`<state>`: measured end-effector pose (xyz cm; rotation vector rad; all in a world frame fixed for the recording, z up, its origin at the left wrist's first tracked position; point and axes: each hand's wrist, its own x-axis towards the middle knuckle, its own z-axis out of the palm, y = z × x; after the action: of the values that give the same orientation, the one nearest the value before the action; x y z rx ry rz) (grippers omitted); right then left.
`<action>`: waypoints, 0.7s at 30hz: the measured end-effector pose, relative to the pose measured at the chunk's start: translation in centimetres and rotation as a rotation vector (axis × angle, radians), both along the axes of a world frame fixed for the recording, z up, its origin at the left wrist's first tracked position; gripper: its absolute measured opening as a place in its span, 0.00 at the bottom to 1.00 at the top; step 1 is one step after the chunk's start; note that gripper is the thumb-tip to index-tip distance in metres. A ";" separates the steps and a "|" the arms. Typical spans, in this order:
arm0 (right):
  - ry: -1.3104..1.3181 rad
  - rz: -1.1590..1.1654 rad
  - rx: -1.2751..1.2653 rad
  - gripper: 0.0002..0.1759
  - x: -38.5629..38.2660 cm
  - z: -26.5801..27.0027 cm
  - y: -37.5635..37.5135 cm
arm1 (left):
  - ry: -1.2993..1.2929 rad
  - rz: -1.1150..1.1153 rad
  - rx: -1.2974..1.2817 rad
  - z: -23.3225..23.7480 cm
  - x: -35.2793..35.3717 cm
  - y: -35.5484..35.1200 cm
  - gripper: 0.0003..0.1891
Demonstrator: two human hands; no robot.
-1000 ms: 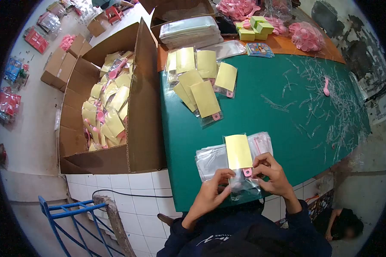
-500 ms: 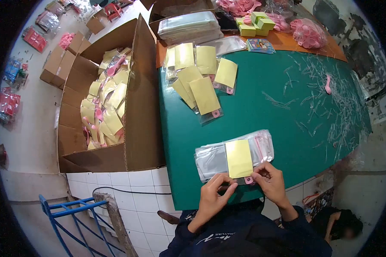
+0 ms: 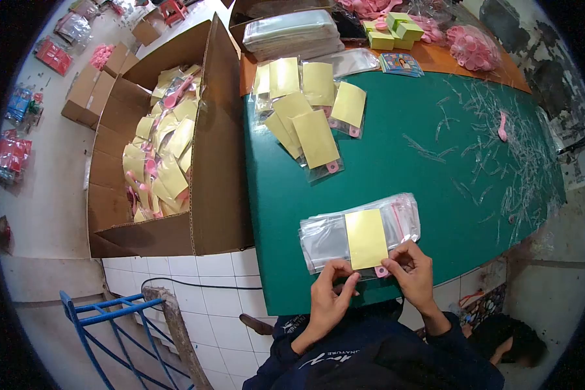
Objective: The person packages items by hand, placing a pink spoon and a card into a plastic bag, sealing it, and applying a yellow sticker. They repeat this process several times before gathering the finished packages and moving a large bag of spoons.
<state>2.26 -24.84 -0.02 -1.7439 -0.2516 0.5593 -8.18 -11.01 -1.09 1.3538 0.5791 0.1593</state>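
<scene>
A clear plastic packet with a yellow card [image 3: 366, 238] lies over a stack of clear plastic bags [image 3: 323, 239] near the table's front edge. The end of a pink item with a hole [image 3: 381, 272] shows past the card's lower edge. My left hand [image 3: 332, 294] pinches the packet's lower left corner between thumb and fingers. At the lower right corner, my right hand [image 3: 411, 273] pinches the packet beside the pink end. Farther back on the green table lie several similar packets with yellow cards [image 3: 316, 138].
A cardboard box [image 3: 221, 156] full of yellow-card packets and pink spoons stands left of the green table [image 3: 396, 166]. Plastic strips [image 3: 507, 162] and a pink spoon [image 3: 502, 127] lie at right. Bag stacks [image 3: 292, 36] and green boxes [image 3: 396, 31] sit behind. A person [image 3: 510, 341] is at lower right.
The whole view has shifted slightly. Both hands keep their pinch at the packet's lower edge, with little visible movement of the fingers.
</scene>
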 end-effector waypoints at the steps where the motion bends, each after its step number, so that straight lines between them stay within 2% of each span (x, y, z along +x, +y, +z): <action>1: -0.012 0.008 -0.006 0.08 0.0 0.1 0.0 | 0.011 -0.027 0.021 0.2 0.0 0.1 0.12; 4: 0.003 0.000 -0.034 0.10 0.1 1.0 0.4 | 0.027 -0.060 0.081 0.8 0.1 0.2 0.15; 7: -0.036 0.104 -0.086 0.10 1.3 2.1 -0.4 | -0.015 -0.110 0.185 2.2 0.5 0.7 0.20; 10: -0.604 0.074 -0.353 0.07 7.1 3.5 -2.7 | -0.135 -0.201 0.348 4.2 2.0 3.1 0.22; 12: -0.706 -0.042 -0.523 0.07 13.7 4.9 -4.3 | -0.183 -0.218 0.444 5.6 4.2 5.8 0.24; 14: -0.945 -0.104 -0.688 0.10 23.1 2.9 -8.8 | -0.202 -0.161 0.509 6.5 7.2 8.1 0.25; 16: -0.972 -0.242 -1.086 0.13 30.7 1.5 -12.3 | -0.240 -0.064 0.571 6.1 9.6 9.9 0.27; 19: -0.848 -0.378 -1.317 0.17 36.4 -1.3 -15.4 | -0.215 0.022 0.599 5.3 9.4 10.0 0.28; 21: -0.781 -0.377 -1.281 0.20 37.7 -2.4 -16.0 | -0.156 0.003 0.580 5.1 8.2 9.7 0.26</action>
<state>39.92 -40.86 -2.41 -3.1168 -0.0702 -0.4165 -0.01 -1.32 3.98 1.8805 0.4152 0.4574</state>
